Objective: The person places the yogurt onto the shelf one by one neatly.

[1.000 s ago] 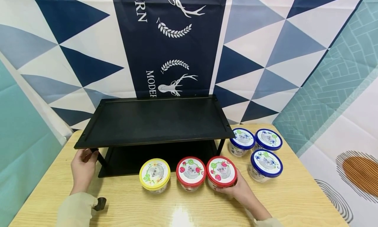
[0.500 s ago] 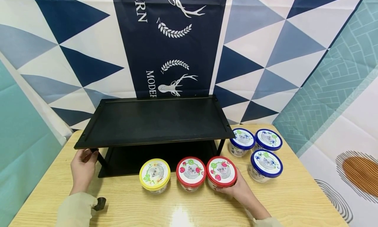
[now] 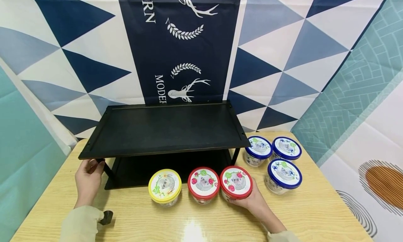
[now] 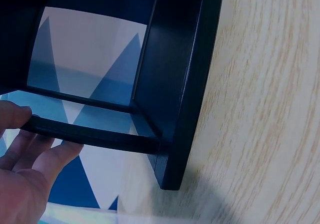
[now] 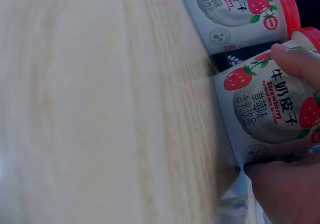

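Note:
My left hand (image 3: 89,179) grips the front left post (image 4: 95,135) of a two-tier black shelf (image 3: 170,130). In the left wrist view, thumb and fingers lie on opposite sides of that post. My right hand (image 3: 252,201) holds a red-lidded strawberry yogurt tub (image 3: 236,182) by its side, thumb on its printed wall. It stands upright at the shelf's front right. Directly left of it is a second red-lidded tub (image 3: 203,185), close alongside. Farther left stands a yellow-lidded tub (image 3: 165,186). These tubs line up along the shelf's front edge.
Right of the shelf, three blue-lidded tubs, one at the back left (image 3: 259,148), one at the back right (image 3: 286,148) and one in front (image 3: 284,174), stand grouped on the wooden table (image 3: 141,221). A patterned cloth (image 3: 189,53) hangs behind the shelf.
The lid print of the tub in my right hand has turned very slightly. Both hands keep their places, and the other tubs and the shelf stay put.

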The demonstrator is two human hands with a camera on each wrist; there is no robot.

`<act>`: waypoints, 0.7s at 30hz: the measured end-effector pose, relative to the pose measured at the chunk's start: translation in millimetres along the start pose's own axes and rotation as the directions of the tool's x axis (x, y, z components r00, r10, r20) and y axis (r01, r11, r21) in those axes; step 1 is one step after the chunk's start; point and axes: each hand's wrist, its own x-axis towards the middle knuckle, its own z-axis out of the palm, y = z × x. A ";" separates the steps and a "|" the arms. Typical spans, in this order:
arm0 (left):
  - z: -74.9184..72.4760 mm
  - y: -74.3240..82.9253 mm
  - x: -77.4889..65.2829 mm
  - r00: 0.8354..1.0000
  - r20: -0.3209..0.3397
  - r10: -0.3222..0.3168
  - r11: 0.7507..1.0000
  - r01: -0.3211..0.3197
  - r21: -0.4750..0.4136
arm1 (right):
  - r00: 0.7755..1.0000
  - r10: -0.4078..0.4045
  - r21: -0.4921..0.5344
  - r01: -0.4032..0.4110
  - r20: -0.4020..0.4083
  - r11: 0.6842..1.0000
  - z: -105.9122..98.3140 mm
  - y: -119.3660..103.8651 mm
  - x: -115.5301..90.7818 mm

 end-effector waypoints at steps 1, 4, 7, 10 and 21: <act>0.0 0.5 0.2 1.000 -0.001 0.004 1.000 -0.004 -0.003 | 1.000 0.004 0.000 -0.004 -0.002 1.000 0.2 -0.2 0.1; -0.2 1.4 0.6 1.000 -0.008 0.014 1.000 -0.014 0.002 | 0.999 0.037 0.012 -0.037 -0.012 0.999 0.8 -1.6 -0.5; 0.0 1.0 0.8 1.000 -0.014 0.016 1.000 -0.016 0.006 | 0.997 0.077 0.030 -0.077 -0.017 0.997 1.4 -2.9 -1.6; 0.1 -0.2 0.7 1.000 -0.009 0.027 1.000 -0.027 0.005 | 0.994 0.102 0.019 -0.101 -0.034 0.995 1.6 -3.7 -3.8; 4.2 -3.9 0.2 0.999 -0.013 0.051 0.999 -0.051 -0.011 | 0.995 0.094 0.020 -0.094 -0.035 0.995 -0.2 -7.4 -3.5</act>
